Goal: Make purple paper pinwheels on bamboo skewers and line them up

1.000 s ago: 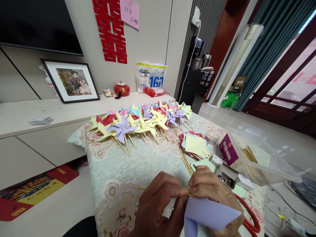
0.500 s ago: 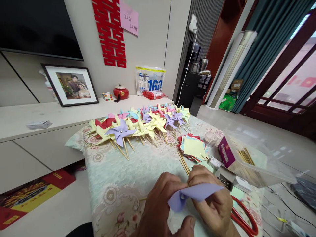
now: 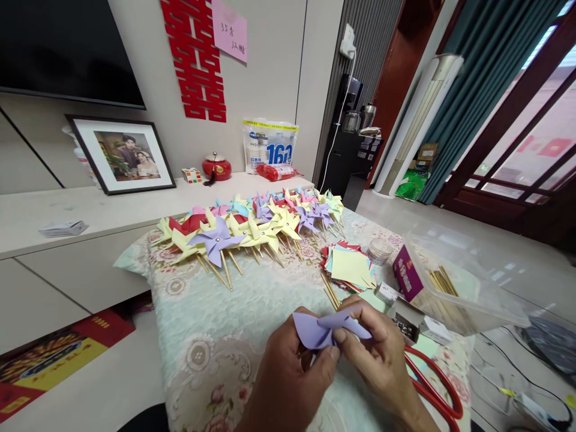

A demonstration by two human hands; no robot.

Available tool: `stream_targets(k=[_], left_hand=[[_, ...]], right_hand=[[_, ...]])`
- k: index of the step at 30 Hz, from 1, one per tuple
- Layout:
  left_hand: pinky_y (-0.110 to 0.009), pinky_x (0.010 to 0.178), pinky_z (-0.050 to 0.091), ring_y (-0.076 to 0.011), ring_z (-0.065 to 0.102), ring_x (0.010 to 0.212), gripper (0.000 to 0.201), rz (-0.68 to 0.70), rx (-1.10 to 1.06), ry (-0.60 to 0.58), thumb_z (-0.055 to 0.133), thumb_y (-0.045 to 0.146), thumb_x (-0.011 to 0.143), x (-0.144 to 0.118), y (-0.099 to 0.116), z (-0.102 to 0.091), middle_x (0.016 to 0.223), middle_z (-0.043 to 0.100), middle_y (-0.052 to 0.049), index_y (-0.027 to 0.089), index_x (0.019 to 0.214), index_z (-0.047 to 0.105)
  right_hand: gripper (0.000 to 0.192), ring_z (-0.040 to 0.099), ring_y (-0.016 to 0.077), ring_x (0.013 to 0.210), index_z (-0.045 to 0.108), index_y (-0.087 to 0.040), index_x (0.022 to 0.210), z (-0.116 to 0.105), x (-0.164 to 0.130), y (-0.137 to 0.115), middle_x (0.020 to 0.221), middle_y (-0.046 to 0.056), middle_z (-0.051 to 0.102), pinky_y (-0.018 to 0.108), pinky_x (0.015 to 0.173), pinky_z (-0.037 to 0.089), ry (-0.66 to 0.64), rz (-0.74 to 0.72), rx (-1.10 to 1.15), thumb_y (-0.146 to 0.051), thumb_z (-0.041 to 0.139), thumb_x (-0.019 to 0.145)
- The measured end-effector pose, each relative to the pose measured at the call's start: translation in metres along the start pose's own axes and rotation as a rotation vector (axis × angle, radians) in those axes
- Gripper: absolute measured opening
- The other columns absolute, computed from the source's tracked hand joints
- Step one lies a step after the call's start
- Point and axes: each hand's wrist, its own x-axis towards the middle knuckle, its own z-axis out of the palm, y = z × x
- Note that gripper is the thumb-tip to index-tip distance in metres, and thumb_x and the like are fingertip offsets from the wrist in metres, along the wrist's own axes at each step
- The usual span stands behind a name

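My left hand [image 3: 288, 378] and my right hand [image 3: 380, 354] meet low in the view, over the floral tablecloth [image 3: 225, 324]. Both pinch a folded purple paper piece [image 3: 321, 327], its flaps bent toward the middle. A thin wooden stick under the paper is mostly hidden by my fingers. Beyond my hands lies a long row of finished paper pinwheels [image 3: 252, 228] on sticks, in yellow, purple, pink, red and blue. A stack of coloured paper squares [image 3: 348, 267] and loose wooden sticks [image 3: 330, 291] lie just past my right hand.
A clear plastic box [image 3: 459, 288] with sticks and a purple carton sits at the right. Red-handled scissors [image 3: 436, 390] lie by my right wrist, near a small box of pins [image 3: 407, 327] and a small round container [image 3: 378, 249]. A white cabinet [image 3: 90, 210] holds a framed photo.
The purple paper has gone from a loose sheet hanging below my right hand to flaps folded up over the stick. Both hands lifted slightly and the camera tilted a little.
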Motion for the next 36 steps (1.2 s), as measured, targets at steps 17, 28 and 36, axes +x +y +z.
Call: stream_targets(k=[17, 28, 36], left_hand=[[-0.025, 0.057, 0.031, -0.0115, 0.039, 0.057, 0.006, -0.303, -0.41, 0.155, 0.057, 0.014, 0.063, 0.009, -0.016, 0.001, 0.056, 0.048, 0.004, 0.018, 0.062, 0.053], [-0.025, 0.055, 0.026, -0.0102, 0.034, 0.055, 0.01, -0.304, -0.39, 0.122, 0.056, 0.011, 0.062, 0.01, -0.017, 0.005, 0.055, 0.044, 0.006, 0.019, 0.061, 0.05], [-0.026, 0.06, 0.031, -0.0118, 0.04, 0.059, 0.009, -0.318, -0.447, 0.147, 0.059, 0.011, 0.06, 0.011, -0.022, 0.003, 0.058, 0.05, 0.004, 0.018, 0.063, 0.055]], right_hand=[[0.027, 0.065, 0.024, 0.106, 0.071, -0.025, 0.113, -0.007, 0.004, 0.026, 0.11, 0.008, 0.071, 0.038, 0.089, 0.053, 0.036, -0.041, -0.121, -0.018, 0.057, 0.091], [0.026, 0.066, 0.0197, 0.092, 0.071, -0.023, 0.103, -0.003, 0.007, 0.028, 0.094, 0.006, 0.071, 0.033, 0.079, 0.054, 0.051, -0.177, -0.192, -0.007, 0.053, 0.092], [0.025, 0.063, 0.022, 0.104, 0.067, -0.025, 0.113, -0.001, 0.003, 0.029, 0.109, 0.007, 0.068, 0.037, 0.087, 0.052, 0.073, -0.102, -0.2, -0.014, 0.056, 0.094]])
